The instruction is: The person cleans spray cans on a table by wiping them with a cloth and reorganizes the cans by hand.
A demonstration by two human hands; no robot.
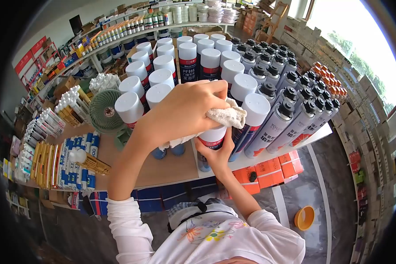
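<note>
My left hand [187, 105] is closed on a whitish cloth [226, 115], which lies against the white cap of a spray foam can. My right hand [218, 154] grips this spray foam can [212, 140] around its dark body, below a red label band. The can stands at the front of a group of similar white-capped cans [188, 61], and my left hand hides part of them. Just right of my hands is another white-capped can [255, 112]. Grey cans with black tops [277, 121] are packed close together further right.
The cans stand on a table [171, 169] with a white front edge. A green fan [106, 112] and stacked sealant tubes [79, 160] are on the left. Orange boxes [268, 171] sit below the edge, and a yellow basin [304, 218] is on the floor. Stocked shelves surround the room.
</note>
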